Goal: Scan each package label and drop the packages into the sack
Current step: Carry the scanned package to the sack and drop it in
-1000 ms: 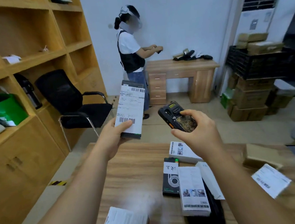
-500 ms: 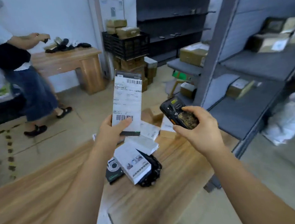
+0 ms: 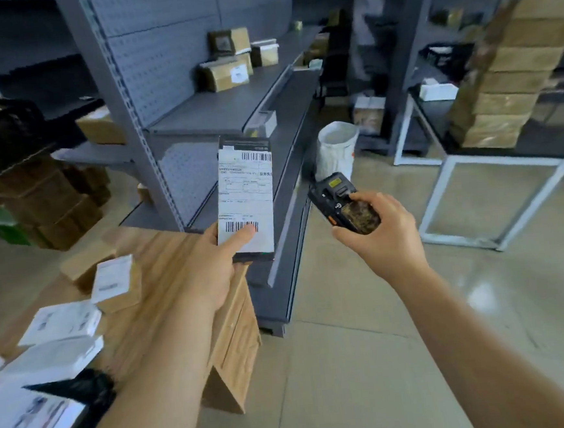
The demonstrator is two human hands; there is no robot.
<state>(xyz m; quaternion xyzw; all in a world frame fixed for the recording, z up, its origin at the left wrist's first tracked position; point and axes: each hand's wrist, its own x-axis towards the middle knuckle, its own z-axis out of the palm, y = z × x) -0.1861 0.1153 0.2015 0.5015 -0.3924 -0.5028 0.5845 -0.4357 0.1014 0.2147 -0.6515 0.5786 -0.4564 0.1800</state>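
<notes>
My left hand (image 3: pixel 222 262) holds a flat dark package (image 3: pixel 246 196) upright, its white barcode label facing me and my thumb lying over the lower barcode. To its right, my right hand (image 3: pixel 382 236) grips a black handheld scanner (image 3: pixel 342 202), its head tilted toward the package. A white sack (image 3: pixel 335 148) stands open on the floor beyond both hands, beside the grey shelving. More packages (image 3: pixel 64 332), white and cardboard, lie on the wooden table (image 3: pixel 162 257) at the lower left.
Grey metal shelving (image 3: pixel 198 112) with cardboard boxes runs from the table's end toward the sack. A white-framed table (image 3: pixel 472 165) with stacked cartons (image 3: pixel 512 70) stands at the right. Brown boxes are piled on the floor at the left. Tiled floor lies between shelving and frame.
The view has swung far to the right, from the desk and the other person to the grey shelves and the sack. Both hands keep the package and scanner in the same grip.
</notes>
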